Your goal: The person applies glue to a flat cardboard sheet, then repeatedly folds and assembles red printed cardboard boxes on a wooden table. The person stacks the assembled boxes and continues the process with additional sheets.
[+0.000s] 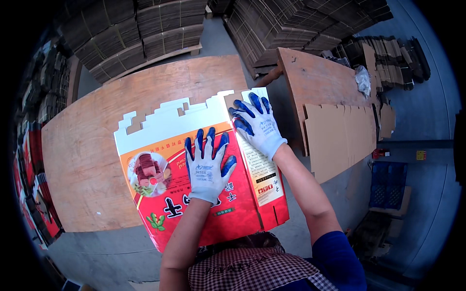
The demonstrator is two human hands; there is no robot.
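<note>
A flattened carton (165, 208), printed red and orange with a food picture, lies at the front edge of a wooden table and overhangs it toward me. Its far edge has white stepped flaps with bits of brown board showing. My left hand (208, 167), in a white glove with blue fingertips, rests flat on the printed face with fingers spread. My right hand (259, 123), gloved alike, lies spread over the carton's upper right corner, across the white flap and the narrow side panel. Neither hand's fingers wrap round anything.
The wooden table (87, 160) extends left and beyond the carton. At right, a second wooden table (315, 77) carries flat brown cardboard (340, 136) and a crumpled plastic bag (362, 81). Strapped cardboard stacks (170, 24) stand behind. Blue crates (388, 182) sit at far right.
</note>
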